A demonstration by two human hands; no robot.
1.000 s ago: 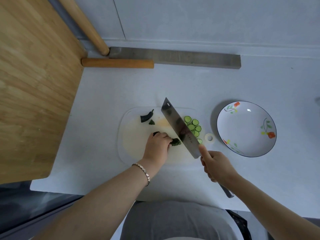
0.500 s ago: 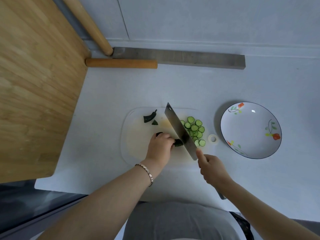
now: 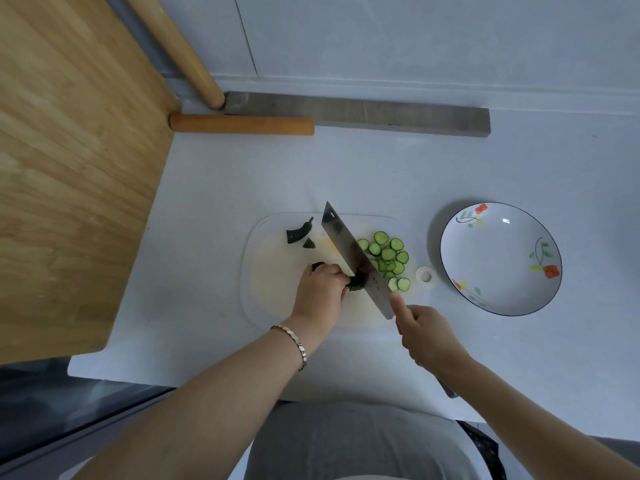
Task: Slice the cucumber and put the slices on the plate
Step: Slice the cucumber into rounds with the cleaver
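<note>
A short dark green cucumber stub [image 3: 356, 284] lies on the white cutting board [image 3: 273, 292]. My left hand [image 3: 320, 289] is clamped over it, hiding most of it. My right hand [image 3: 424, 336] grips the handle of a cleaver [image 3: 353, 258], whose blade stands on the board right against the stub. Several round cucumber slices [image 3: 388, 256] lie in a pile to the right of the blade. The white flowered plate [image 3: 485, 237] sits empty to the right of the board.
A cut-off cucumber end [image 3: 298, 232] and a small scrap [image 3: 309, 243] lie at the board's far left. A wooden table [image 3: 69, 168] with legs [image 3: 180, 53] stands on the left. A wooden bar [image 3: 242, 124] and a grey strip [image 3: 363, 114] lie along the wall.
The cleaver has gone down from a raised tilt onto the cucumber stub. More of the slice pile shows to the right of the blade. My left hand stays on the stub.
</note>
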